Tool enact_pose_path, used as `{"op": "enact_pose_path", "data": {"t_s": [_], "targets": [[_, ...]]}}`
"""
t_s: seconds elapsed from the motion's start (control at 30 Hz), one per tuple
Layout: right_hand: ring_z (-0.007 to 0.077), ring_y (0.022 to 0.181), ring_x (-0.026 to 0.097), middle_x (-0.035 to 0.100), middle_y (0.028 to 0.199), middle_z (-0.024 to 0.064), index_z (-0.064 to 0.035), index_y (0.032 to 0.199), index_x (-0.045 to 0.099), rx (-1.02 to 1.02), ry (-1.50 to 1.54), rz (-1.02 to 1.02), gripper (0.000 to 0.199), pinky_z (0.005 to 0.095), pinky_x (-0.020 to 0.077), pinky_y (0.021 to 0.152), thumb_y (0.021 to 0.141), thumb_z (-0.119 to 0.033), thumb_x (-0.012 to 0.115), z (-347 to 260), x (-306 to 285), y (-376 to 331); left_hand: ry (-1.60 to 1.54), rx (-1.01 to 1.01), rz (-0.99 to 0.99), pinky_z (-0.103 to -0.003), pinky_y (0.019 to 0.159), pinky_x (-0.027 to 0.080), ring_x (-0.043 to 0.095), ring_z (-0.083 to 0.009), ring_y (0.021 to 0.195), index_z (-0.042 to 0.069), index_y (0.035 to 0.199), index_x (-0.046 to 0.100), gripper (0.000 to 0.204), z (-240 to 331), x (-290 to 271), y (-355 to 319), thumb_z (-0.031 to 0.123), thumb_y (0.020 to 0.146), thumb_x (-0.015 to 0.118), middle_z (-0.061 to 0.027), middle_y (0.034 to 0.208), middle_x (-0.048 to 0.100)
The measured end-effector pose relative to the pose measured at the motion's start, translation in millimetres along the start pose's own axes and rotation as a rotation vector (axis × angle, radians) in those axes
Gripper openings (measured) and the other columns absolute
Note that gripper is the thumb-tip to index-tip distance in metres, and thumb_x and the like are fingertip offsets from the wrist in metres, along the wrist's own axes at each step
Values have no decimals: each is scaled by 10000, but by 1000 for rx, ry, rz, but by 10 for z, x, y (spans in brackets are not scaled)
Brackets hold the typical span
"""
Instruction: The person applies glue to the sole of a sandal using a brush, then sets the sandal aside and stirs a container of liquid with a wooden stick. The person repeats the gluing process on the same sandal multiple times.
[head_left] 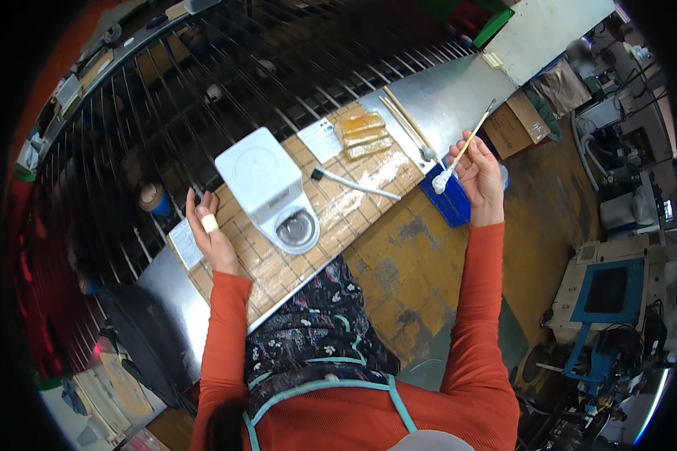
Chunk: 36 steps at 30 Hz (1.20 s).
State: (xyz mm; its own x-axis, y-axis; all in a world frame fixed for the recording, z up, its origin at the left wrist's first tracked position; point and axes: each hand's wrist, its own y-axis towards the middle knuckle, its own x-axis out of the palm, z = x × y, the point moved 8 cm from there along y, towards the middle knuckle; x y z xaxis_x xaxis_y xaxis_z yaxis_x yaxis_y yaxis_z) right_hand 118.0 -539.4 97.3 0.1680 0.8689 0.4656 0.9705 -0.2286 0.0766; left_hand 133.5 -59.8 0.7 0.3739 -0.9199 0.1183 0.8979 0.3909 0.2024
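My right hand (481, 179) pinches a thin wooden stick (469, 140) with a white fluffy wad (444, 179) wrapped round its lower end. The wad hangs over a blue open container (447, 201) at the table's right edge. My left hand (215, 239) holds nothing; its fingers are apart, and a pale wrap (209, 222) circles one of them. It is beside a white plastic housing (257, 169) with a rounded, cup-like front (296, 228), apart from it. A brush (353, 183) with a grey handle and black head lies right of the housing.
Several amber wrapped blocks (365, 135) and a printed card (320, 140) lie at the board's far side. Wooden sticks (408, 120) rest beside them. Behind the table runs a metal rack (226, 90). A cardboard box (516, 124) and a blue-and-grey machine (611, 289) stand at right.
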Motion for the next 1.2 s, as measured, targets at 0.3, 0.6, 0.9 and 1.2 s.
{"op": "enact_pose_path", "data": {"t_s": [0.3,0.6,0.9,1.2], "targets": [[205,801,693,680,904,119,-40,1022,584,149,2,78,150,285,574,673,938,-162,605,762,362,-871,-25,23,18,-401,1038,378,527,-339,1215,90,1426,351,474,38,-14,-24,344,1027,389,-253,1305,510],[101,679,583,632,836,25,-5,1185,604,87,-967,-83,261,260,464,601,945,-102,571,865,920,-1213,275,478,-257,-443,1061,355,406,-407,1310,94,1319,521,503,954,454,122,317,879,623,-234,1365,472],[223,620,627,555,728,55,-169,981,697,-515,-1904,-735,284,353,493,523,747,-45,592,687,2043,-1222,1104,644,-643,-738,1044,16,130,-536,1384,370,1360,500,755,815,1228,69,621,670,676,-273,1498,253],[228,602,621,556,708,41,-143,869,696,-569,-1906,-1151,182,362,478,521,713,-83,624,876,2502,-1011,977,668,-648,-665,1064,144,345,-449,1243,348,1185,644,602,796,1189,127,428,601,765,-206,1364,418]]}}
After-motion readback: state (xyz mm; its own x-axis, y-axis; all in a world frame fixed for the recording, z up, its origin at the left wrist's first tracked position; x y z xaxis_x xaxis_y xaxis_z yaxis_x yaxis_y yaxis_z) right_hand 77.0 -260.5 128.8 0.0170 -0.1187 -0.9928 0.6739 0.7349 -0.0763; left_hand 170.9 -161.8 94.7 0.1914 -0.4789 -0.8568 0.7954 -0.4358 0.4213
